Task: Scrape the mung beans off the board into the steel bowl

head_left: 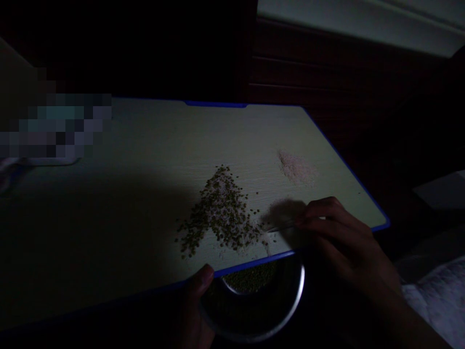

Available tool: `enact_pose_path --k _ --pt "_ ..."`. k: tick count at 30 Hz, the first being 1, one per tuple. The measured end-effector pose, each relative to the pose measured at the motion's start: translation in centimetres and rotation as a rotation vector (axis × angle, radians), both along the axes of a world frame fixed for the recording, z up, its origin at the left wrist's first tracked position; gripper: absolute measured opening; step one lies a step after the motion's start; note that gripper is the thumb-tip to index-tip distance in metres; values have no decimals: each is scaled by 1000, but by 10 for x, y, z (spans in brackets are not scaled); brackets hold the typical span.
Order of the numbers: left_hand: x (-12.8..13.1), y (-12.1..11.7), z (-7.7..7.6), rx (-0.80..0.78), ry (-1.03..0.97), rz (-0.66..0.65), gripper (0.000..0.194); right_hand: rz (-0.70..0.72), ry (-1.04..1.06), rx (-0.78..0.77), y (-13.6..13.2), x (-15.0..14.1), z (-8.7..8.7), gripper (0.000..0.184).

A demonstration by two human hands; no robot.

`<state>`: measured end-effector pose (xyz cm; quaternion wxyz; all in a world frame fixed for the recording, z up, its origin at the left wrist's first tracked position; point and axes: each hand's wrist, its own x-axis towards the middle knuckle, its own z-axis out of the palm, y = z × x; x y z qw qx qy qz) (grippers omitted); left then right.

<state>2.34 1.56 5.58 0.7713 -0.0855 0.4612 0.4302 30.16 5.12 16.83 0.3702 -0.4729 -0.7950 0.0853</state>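
Observation:
A pale board with a blue rim (218, 104) lies before me in dim light. A mixed heap of green beans and white grains (221, 213) sits near its front edge. A smaller pile of pale grains (296, 167) lies further right. My right hand (337, 232) rests on the board's front right part, fingers pinched together on a thin light strip I cannot name, beside the heap. My left hand (196, 305) grips a round metal bowl (286, 305) under the board's front edge, thumb over the rim. Green beans (252, 277) lie in the bowl.
A blurred object (54, 128) stands at the board's far left. Dark wooden furniture (327, 72) rises behind the board. Light cloth (436, 300) lies at the lower right. The left half of the board is in deep shadow.

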Motion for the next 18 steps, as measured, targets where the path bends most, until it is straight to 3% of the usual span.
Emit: enact_pose_path --k 5,13,18 --pt "1 2 2 -40 70 25 57 -61 8 14 3 1 -2 31" --pt "16 14 33 -224 178 68 70 -60 50 -11 0 3 -4 27" --pt "10 7 21 -123 129 73 82 -95 116 23 -3 7 -12 29"
